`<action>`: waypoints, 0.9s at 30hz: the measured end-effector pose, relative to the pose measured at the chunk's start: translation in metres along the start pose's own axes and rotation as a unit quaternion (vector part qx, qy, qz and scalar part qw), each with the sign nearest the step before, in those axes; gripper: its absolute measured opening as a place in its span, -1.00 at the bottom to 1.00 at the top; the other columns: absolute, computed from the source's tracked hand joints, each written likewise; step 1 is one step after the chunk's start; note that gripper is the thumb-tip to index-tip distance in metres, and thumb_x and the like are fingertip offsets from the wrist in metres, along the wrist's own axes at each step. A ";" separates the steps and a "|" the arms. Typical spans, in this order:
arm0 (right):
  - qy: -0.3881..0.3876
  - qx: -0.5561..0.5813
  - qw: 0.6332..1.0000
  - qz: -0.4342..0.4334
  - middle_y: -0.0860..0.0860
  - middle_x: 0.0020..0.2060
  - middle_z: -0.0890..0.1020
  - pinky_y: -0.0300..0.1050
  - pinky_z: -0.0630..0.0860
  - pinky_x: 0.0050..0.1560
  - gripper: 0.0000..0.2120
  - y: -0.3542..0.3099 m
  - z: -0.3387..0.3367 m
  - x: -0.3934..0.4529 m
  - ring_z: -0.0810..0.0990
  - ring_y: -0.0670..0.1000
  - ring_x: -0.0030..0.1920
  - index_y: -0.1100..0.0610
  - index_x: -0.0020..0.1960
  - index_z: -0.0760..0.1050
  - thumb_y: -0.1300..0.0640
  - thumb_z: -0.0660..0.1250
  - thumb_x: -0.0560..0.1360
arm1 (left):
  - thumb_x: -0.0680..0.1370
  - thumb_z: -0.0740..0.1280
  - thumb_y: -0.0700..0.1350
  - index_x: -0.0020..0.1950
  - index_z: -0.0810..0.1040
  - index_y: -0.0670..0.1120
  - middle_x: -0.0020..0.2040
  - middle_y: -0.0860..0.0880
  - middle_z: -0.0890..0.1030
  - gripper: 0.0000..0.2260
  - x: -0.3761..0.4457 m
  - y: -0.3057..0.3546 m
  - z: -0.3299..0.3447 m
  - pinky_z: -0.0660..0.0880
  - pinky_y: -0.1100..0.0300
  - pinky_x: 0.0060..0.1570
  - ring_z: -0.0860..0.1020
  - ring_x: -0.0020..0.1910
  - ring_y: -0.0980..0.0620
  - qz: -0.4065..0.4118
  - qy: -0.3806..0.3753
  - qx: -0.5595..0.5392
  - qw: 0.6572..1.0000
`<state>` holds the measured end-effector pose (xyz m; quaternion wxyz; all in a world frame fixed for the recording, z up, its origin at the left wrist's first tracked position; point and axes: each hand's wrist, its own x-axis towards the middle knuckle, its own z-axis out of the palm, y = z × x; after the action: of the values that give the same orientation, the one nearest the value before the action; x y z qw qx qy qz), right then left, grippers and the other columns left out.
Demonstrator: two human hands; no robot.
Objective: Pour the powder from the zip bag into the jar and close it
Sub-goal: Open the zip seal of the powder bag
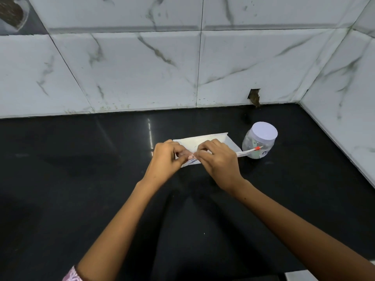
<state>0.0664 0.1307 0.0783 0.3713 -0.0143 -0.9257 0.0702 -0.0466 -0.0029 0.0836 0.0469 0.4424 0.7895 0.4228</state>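
Observation:
A white zip bag [205,140] with powder inside lies flat on the black counter [81,179]. Its zip strip runs along the near edge and ends in a small red slider [258,148] at the right. My left hand [167,157] and my right hand [218,159] pinch that near edge side by side, fingertips almost touching. A clear plastic jar [258,140] with a white lid on top stands upright just right of the bag, with the slider end in front of it.
White marble-patterned tiled walls [182,67] rise behind the counter and along its right side, forming a corner at the far right. A small broken hole [254,96] sits in the back wall tile above the jar.

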 end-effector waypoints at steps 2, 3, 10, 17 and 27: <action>0.017 -0.010 1.000 -0.006 0.08 -0.31 0.65 -0.04 0.46 -0.43 -0.86 -0.004 -0.005 0.003 0.56 0.10 -0.35 0.22 -0.32 0.60 0.28 0.46 0.41 | 0.42 0.51 -0.17 -0.19 0.73 -0.04 -0.34 0.20 0.61 -0.96 -0.001 0.005 -0.004 0.31 0.47 -0.29 0.45 -0.30 0.22 -0.003 0.005 -0.018 1.000; 0.024 -0.015 1.000 -0.009 0.08 -0.32 0.65 -0.04 0.46 -0.43 -0.85 -0.005 -0.009 0.005 0.56 0.10 -0.36 0.22 -0.33 0.60 0.29 0.47 0.41 | 0.41 0.51 -0.16 -0.18 0.73 -0.03 -0.35 0.22 0.60 -0.96 -0.001 0.007 -0.007 0.31 0.47 -0.29 0.45 -0.29 0.23 -0.003 0.007 -0.028 1.000; 0.046 -0.059 0.997 -0.025 0.07 -0.39 0.60 -0.03 0.42 -0.48 -0.84 -0.015 -0.029 0.018 0.51 0.08 -0.43 0.21 -0.35 0.58 0.30 0.45 0.41 | 0.42 0.51 -0.12 -0.12 0.73 -0.02 -0.33 0.11 0.68 -0.93 -0.003 0.019 -0.022 0.35 0.32 -0.33 0.47 -0.40 0.25 -0.051 -0.012 -0.106 0.993; 0.028 -0.057 0.998 -0.003 0.06 -0.33 0.65 -0.02 0.49 -0.47 -0.89 -0.020 -0.037 0.002 0.58 0.08 -0.39 0.21 -0.28 0.61 0.33 0.44 0.41 | 0.43 0.48 -0.25 -0.01 0.70 -0.21 -0.12 -0.23 0.71 -0.85 -0.010 0.024 -0.028 0.55 0.09 0.05 0.64 -0.13 -0.01 -0.112 -0.076 -0.203 0.970; 0.009 -0.087 0.996 -0.009 0.06 -0.36 0.63 -0.05 0.45 -0.52 -0.88 -0.021 -0.034 -0.022 0.56 0.08 -0.41 0.20 -0.30 0.58 0.31 0.48 0.38 | 0.44 0.48 -0.13 -0.14 0.72 -0.19 -0.23 -0.20 0.69 -0.87 -0.012 0.028 -0.010 0.46 0.28 -0.20 0.54 -0.30 0.14 -0.172 -0.131 -0.180 0.960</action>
<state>0.1058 0.1118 0.0904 0.3779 -0.0389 -0.9249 -0.0136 -0.0253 -0.0109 0.1056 0.3006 0.3359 0.7512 0.4821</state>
